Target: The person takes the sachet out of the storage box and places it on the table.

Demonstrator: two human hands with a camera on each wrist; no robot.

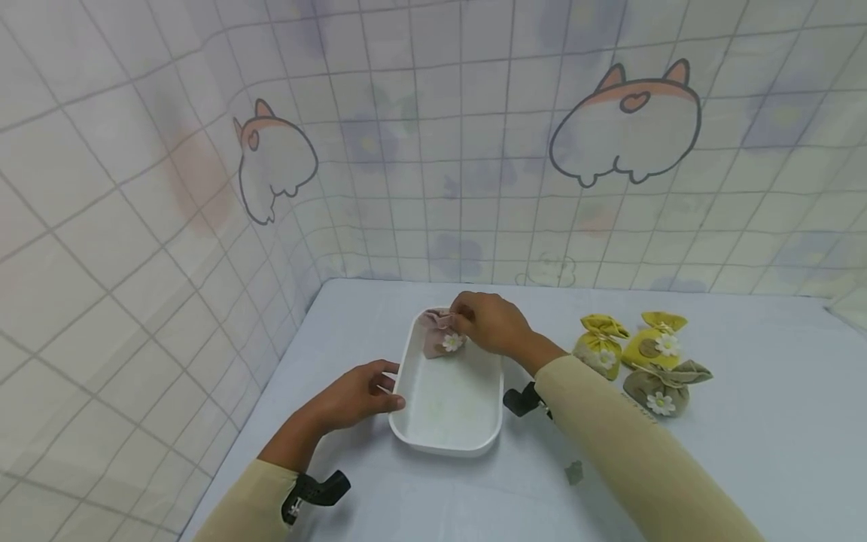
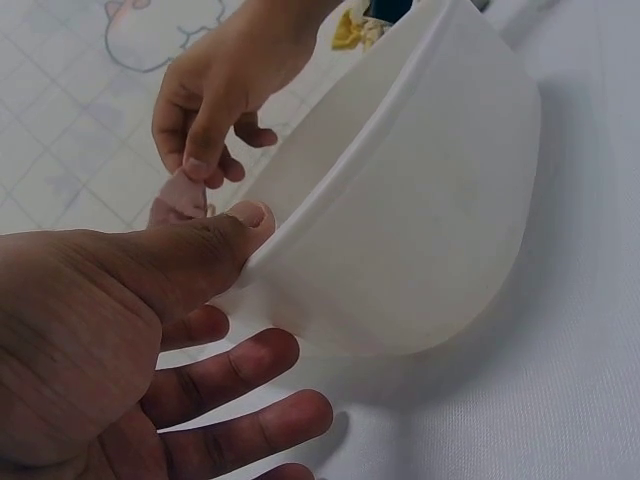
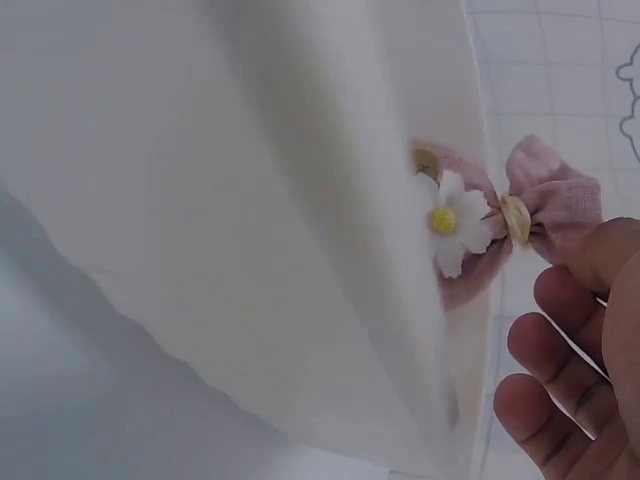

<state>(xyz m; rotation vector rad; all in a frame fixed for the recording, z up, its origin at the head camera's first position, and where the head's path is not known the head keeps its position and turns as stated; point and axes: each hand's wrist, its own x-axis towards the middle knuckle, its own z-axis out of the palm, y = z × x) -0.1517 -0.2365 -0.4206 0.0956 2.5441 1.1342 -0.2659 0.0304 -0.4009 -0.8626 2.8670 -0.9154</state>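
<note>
A white plastic tray [image 1: 447,406] sits on the table in the head view. At its far left corner is a small pink drawstring pouch [image 1: 436,342] with a white daisy [image 3: 460,222] on its front. My right hand [image 1: 493,322] pinches the gathered top of this pouch between thumb and forefinger; its other fingers [image 3: 545,345] are loosely bent. My left hand [image 1: 359,395] holds the tray's left side, the thumb [image 2: 215,235] over the rim and the fingers against or near the outer wall. In the left wrist view, the tray's wall hides most of the pouch.
Right of the tray lie two yellow pouches [image 1: 599,348] and a grey-green pouch [image 1: 660,390], close together, each with a daisy. A small grey-green scrap [image 1: 573,473] lies on the white table [image 1: 474,493]. Patterned cloth [image 1: 433,188] hangs behind and at the left.
</note>
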